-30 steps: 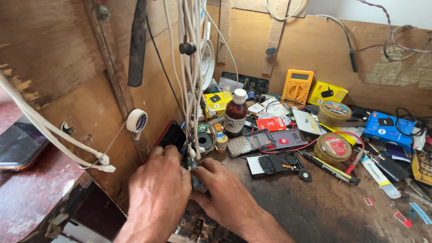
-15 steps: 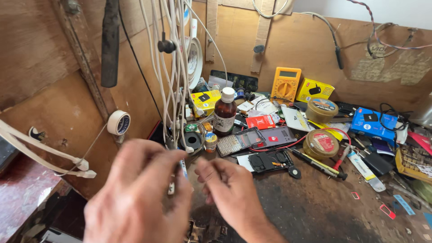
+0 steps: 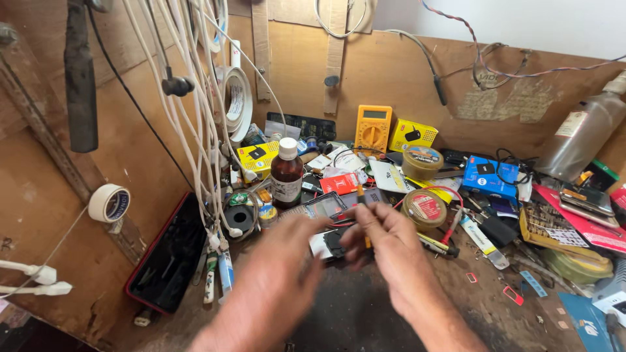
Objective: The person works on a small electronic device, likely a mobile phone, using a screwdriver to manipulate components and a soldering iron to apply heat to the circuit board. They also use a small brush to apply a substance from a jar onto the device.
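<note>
Two bare hands meet low over a scuffed, dark wooden workbench [image 3: 365, 313] crowded with small repair gear. At the far left, a ring of white tape [image 3: 108, 203] hangs on the rough plywood side wall, and below it a flat black phone with a red rim [image 3: 171, 257] leans glossy against the boards. A bundle of smooth white cables [image 3: 195, 130] drops from above, ending near a black round spool [image 3: 240, 217]. Just right of it stands a brown glass bottle with a white cap [image 3: 285, 175], upright.

The left hand [image 3: 277, 283] is blurred, its fingers loosely curled and spread; whether it grips anything cannot be told. Between the hands lies a small black rectangular device [image 3: 331, 242], partly hidden. The right hand [image 3: 385, 251] has its fingertips pinched together around a slim screwdriver with a yellow-and-black handle [image 3: 360, 194], whose upper end pokes up above the knuckles.

Behind the hands a yellow boxy multimeter [image 3: 373, 128] stands against the back board. Right of the hand sits a round tin with a red label [image 3: 424, 207], then a blue cardboard box [image 3: 490, 177], and at the far right a dusty clear plastic bottle [image 3: 580, 133] leans tilted.
</note>
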